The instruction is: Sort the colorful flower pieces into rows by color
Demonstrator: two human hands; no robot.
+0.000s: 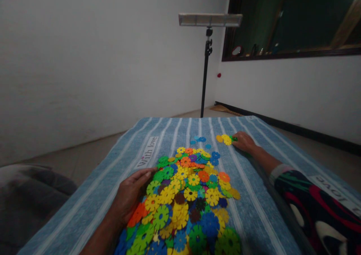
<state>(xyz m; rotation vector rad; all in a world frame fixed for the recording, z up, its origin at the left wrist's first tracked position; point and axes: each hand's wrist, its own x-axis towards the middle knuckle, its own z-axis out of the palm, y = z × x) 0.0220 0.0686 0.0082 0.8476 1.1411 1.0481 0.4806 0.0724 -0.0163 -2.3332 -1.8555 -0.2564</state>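
Note:
A heap of notched, flower-shaped plastic discs [183, 206] in yellow, green, blue, orange, brown and purple spreads over the striped cloth. Along its left side rests my left hand [132, 195], fingers stretched out and fingertips touching the green discs at the edge. Farther off on the right, my right hand [244, 141] is closed in a pinch on a green disc [234, 138]; part of that disc is hidden by the fingers. Just left of it lie yellow discs [226, 139]. A few blue discs [200, 139] lie apart beyond the heap.
A blue-and-white striped cloth [113, 180] covers the table. Behind it stands a lamp panel [210, 20] on a black pole [205, 78]. A dark-framed window [296, 18] is at the right. Grey fabric [31, 206] shows at the lower left.

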